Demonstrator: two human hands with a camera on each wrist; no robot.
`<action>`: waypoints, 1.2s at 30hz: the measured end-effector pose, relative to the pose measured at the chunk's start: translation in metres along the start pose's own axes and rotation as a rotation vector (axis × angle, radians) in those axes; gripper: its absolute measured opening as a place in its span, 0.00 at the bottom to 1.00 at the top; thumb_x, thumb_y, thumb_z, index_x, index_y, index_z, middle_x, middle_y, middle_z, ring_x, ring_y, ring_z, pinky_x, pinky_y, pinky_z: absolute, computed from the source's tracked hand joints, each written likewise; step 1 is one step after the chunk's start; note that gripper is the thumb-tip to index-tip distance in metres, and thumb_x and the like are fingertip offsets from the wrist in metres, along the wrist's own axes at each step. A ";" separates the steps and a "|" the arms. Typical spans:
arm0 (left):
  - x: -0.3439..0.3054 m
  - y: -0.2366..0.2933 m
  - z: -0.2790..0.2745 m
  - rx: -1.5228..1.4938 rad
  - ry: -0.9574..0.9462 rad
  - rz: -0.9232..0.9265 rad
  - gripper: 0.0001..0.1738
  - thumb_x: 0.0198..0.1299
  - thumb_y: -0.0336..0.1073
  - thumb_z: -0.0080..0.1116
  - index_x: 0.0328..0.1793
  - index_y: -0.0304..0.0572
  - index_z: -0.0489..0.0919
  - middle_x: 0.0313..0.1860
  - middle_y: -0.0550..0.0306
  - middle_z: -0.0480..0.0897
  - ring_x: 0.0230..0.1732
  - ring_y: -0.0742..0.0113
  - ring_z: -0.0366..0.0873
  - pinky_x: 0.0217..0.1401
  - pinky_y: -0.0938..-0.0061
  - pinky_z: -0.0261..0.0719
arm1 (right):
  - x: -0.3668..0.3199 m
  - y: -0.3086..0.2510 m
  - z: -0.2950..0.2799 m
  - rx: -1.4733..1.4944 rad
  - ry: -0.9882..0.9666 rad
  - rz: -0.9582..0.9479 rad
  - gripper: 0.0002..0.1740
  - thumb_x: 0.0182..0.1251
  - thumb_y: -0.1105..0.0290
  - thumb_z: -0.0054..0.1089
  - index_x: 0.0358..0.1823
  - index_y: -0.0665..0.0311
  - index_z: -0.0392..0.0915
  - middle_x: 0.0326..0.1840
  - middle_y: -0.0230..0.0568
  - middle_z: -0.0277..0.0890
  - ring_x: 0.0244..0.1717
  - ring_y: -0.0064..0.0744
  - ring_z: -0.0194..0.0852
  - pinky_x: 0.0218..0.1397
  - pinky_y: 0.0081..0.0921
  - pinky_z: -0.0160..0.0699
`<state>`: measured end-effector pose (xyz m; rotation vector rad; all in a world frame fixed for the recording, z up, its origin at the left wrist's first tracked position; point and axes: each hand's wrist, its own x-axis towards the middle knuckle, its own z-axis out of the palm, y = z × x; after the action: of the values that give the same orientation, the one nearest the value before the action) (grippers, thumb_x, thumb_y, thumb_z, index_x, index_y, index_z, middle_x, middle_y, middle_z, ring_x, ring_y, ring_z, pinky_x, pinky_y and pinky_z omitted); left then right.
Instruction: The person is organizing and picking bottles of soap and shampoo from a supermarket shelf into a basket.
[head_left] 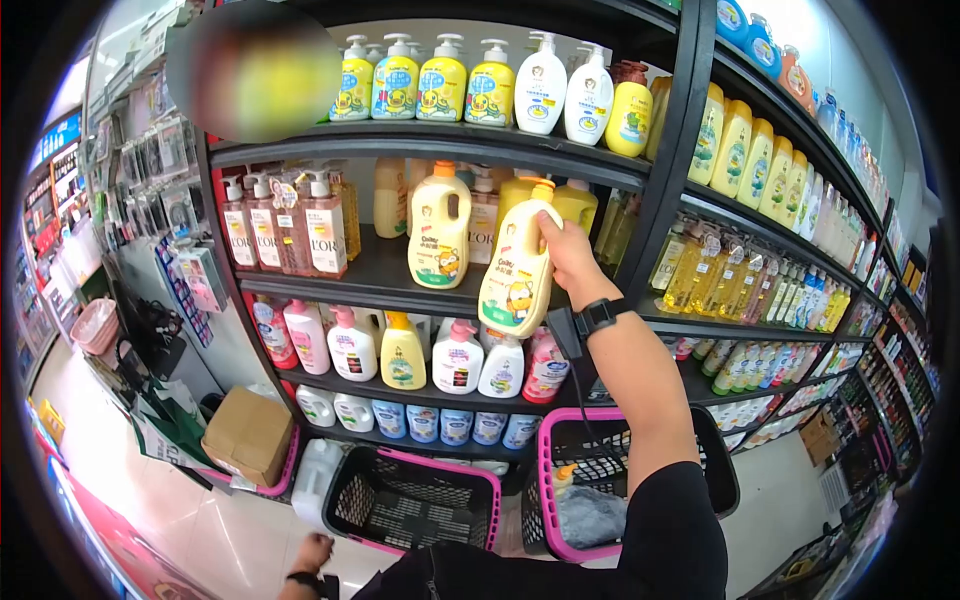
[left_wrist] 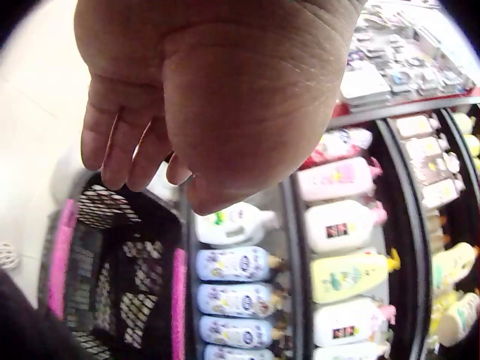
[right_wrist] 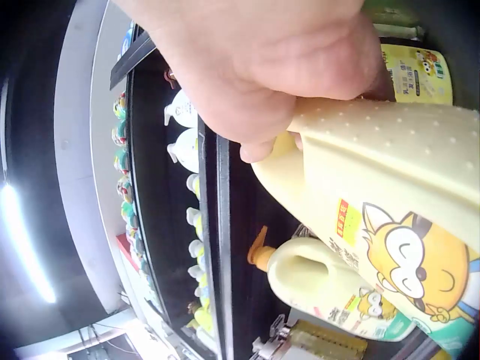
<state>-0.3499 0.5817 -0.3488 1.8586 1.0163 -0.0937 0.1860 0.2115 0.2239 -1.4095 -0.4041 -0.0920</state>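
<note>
My right hand [head_left: 568, 255] grips a cream pump bottle [head_left: 517, 270] by its side handle, in front of the shelf. The bottle has an orange top, a cartoon animal and a green band near its base. In the right wrist view my fingers hook through the handle opening, and the cartoon [right_wrist: 420, 262] faces the camera. A matching bottle [head_left: 438, 235] stands on the shelf just to the left. My left hand [head_left: 312, 553] hangs low by the baskets, holding nothing; its fingers [left_wrist: 112, 142] are loosely bent in the left wrist view.
Below are a black basket with a pink rim [head_left: 485, 490] and another pink-rimmed basket [head_left: 548, 470] containing a bottle [head_left: 566, 475] and a grey plastic bag [head_left: 595, 515]. Shelves of pump bottles [head_left: 440, 82] rise ahead and continue right. A cardboard box [head_left: 247, 435] sits at left.
</note>
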 end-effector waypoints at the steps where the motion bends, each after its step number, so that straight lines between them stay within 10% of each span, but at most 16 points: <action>1: -0.009 0.054 -0.010 0.069 0.046 0.124 0.20 0.62 0.47 0.61 0.41 0.32 0.84 0.30 0.48 0.87 0.35 0.58 0.86 0.40 0.61 0.82 | -0.015 -0.002 -0.004 0.028 -0.041 0.017 0.20 0.75 0.58 0.63 0.45 0.73 0.76 0.34 0.38 0.75 0.30 0.28 0.71 0.36 0.30 0.76; 7: -0.091 0.342 -0.032 0.023 -0.125 0.793 0.25 0.64 0.37 0.67 0.63 0.33 0.74 0.46 0.53 0.84 0.45 0.65 0.81 0.50 0.68 0.80 | -0.130 0.004 -0.019 0.007 -0.286 0.072 0.17 0.75 0.62 0.62 0.48 0.72 0.78 0.36 0.33 0.77 0.35 0.21 0.73 0.38 0.25 0.76; 10: -0.140 0.444 -0.013 -0.194 -0.354 0.994 0.45 0.60 0.33 0.71 0.79 0.37 0.58 0.69 0.43 0.72 0.72 0.57 0.70 0.74 0.62 0.70 | -0.182 0.018 -0.026 0.185 -0.373 0.112 0.17 0.75 0.62 0.63 0.50 0.71 0.77 0.39 0.33 0.78 0.37 0.20 0.74 0.41 0.22 0.77; 14: -0.177 0.511 0.045 -0.587 -0.786 1.066 0.53 0.56 0.30 0.73 0.82 0.40 0.51 0.71 0.47 0.71 0.73 0.60 0.67 0.76 0.61 0.66 | -0.235 0.026 -0.040 0.250 -0.447 0.134 0.21 0.73 0.59 0.65 0.53 0.70 0.77 0.41 0.32 0.78 0.40 0.19 0.74 0.46 0.21 0.77; 30: -0.220 0.509 0.160 -0.094 -0.758 1.040 0.53 0.42 0.36 0.83 0.74 0.40 0.65 0.61 0.49 0.80 0.62 0.60 0.79 0.66 0.67 0.75 | -0.278 0.008 -0.168 -0.335 -0.777 0.387 0.34 0.50 0.71 0.77 0.61 0.69 0.76 0.53 0.40 0.83 0.54 0.30 0.80 0.61 0.29 0.77; 36: -0.190 0.483 0.187 0.116 -0.777 1.199 0.33 0.61 0.43 0.69 0.67 0.33 0.73 0.56 0.42 0.81 0.55 0.50 0.82 0.59 0.61 0.80 | -0.277 0.029 -0.220 -0.623 -0.824 0.497 0.30 0.48 0.67 0.78 0.55 0.69 0.80 0.51 0.45 0.85 0.52 0.36 0.83 0.57 0.32 0.78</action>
<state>-0.0802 0.2380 -0.0121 1.9816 -0.6800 -0.1340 -0.0146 -0.0454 0.0824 -2.0988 -0.7193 0.8597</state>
